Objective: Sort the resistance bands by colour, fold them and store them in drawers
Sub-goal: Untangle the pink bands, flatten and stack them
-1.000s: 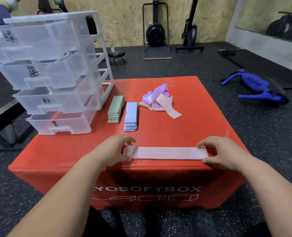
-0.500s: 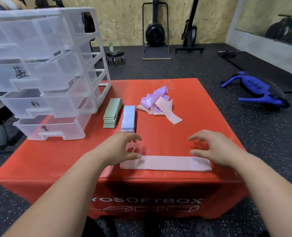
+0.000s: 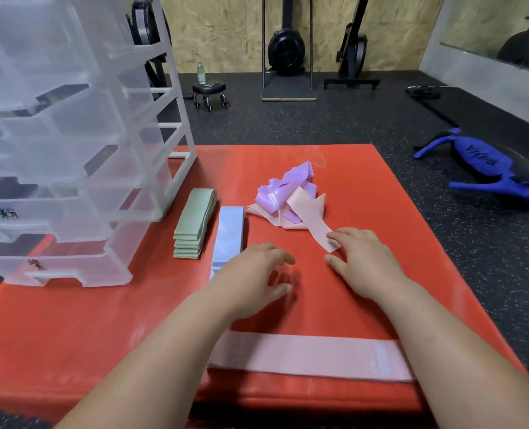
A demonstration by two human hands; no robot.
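Plywood wall (image 3: pixel 226 32); black speckled rubber floor (image 3: pixel 349 119); exercise machines (image 3: pixel 286 48) against wall; wheeled stool (image 3: pixel 209 89); grey side wall (image 3: pixel 473 72).

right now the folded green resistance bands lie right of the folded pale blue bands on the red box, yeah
No: the head view shows the folded green resistance bands left of the folded pale blue bands on the red box.
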